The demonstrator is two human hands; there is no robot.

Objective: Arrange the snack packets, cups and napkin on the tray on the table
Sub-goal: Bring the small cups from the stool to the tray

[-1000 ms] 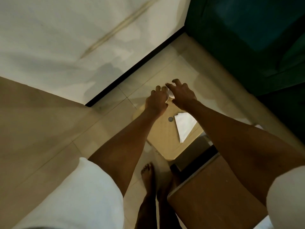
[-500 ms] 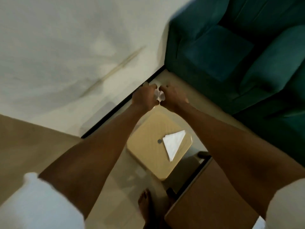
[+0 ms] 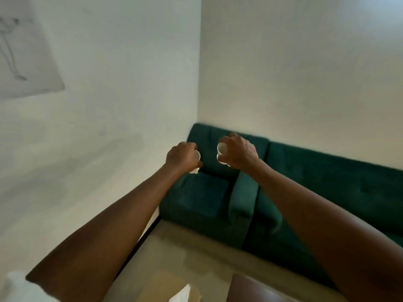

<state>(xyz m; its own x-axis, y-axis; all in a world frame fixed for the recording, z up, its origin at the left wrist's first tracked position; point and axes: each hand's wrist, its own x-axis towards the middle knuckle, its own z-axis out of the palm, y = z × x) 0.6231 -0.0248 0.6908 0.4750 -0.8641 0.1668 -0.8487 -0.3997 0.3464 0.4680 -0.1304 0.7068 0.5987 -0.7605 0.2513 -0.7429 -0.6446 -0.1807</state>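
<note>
Half a second ago my feed had both fists pressed together over the tan square top, with something white pinched between them. Now they have pulled apart and risen in front of the sofa (image 3: 327,184), and the view has swung up with them. The left hand (image 3: 182,156) is curled tight around a white cup (image 3: 197,155), of which only the round rim and a sliver below the fist show. The right hand (image 3: 239,153) wraps its fingers around a second white cup (image 3: 221,148), its circular mouth turned toward the other hand. I cannot tell whether a further cup is nested under it. The two cups are near each other but not touching. The napkin (image 3: 181,294), a white folded point, has slid from mid-frame to the bottom edge, where it lies on the tan square top (image 3: 162,286). Beside that is the corner of a smooth brown wooden table (image 3: 268,289). The sofa is deep green with a soft, velvety nap and rounded arms. Behind it stand plain, matte, pale walls (image 3: 109,105), and pale tiled floor (image 3: 196,253) shows below. Motion blur softens everything.
</note>
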